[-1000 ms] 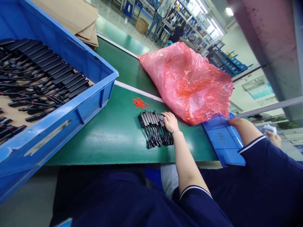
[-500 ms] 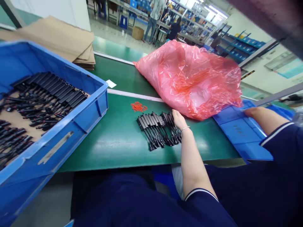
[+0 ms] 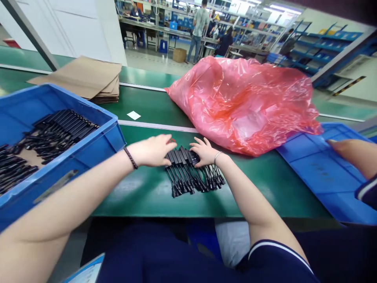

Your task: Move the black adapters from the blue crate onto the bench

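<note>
Both hands lie flat on the far ends of a row of black cable adapters set side by side on the green desk. The left hand rests palm down on the left part of the row, fingers loosely spread, gripping nothing; a dark band sits on its wrist. The right hand presses on the right part of the row with its fingers fanned wide, also gripping nothing, and a thin silver bracelet circles its wrist. The adapters' flat black bodies lie under the hands, and their short cords with plugs trail toward the near edge of the desk.

To the left, a blue crate stands tilted on the desk edge. It holds many more of the same black adapters, laid in rows on a brown cardboard sheet. Behind it lies a stack of flat cardboard sheets, and a small white slip of paper lies on the belt beyond.

Just past the right hand, a big, crumpled pink plastic bag lies on the desk; what is in it cannot be made out. To the right, a shallow blue tray lies at the desk edge, and another person's arm rests across it. People stand among shelves of blue bins in the far background.
</note>
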Available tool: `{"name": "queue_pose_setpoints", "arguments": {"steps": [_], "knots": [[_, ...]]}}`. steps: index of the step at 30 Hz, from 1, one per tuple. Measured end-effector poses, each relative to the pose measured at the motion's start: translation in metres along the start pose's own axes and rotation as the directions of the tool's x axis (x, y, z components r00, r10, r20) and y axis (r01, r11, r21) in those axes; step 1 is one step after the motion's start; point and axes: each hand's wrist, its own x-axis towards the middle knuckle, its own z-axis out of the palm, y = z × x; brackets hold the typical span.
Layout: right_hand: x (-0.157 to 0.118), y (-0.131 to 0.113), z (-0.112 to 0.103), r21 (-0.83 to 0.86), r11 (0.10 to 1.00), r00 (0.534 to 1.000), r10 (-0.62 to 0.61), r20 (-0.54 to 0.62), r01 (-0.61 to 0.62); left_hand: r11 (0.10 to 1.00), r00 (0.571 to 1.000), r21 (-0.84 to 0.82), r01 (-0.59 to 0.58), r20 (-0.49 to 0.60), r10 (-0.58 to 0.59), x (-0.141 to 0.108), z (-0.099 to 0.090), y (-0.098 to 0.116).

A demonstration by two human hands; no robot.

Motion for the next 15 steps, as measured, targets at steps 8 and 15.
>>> {"name": "queue_pose_setpoints", "arguments": {"steps": [8, 15], "knots": [[-0.014, -0.009, -0.008, -0.035, 0.999, 0.984, 0.004, -0.179, -0.011, 0.947, 0.968, -0.266, 0.179, -0.124, -0.218, -0.017, 0.118, 0.006], [-0.018, -0.022, -0.004, -0.020, 0.998, 0.987, 0.054, -0.149, -0.057, 0.936, 0.924, -0.292, 0.196, -0.264, -0.276, 0.008, 0.136, 0.031]]}}
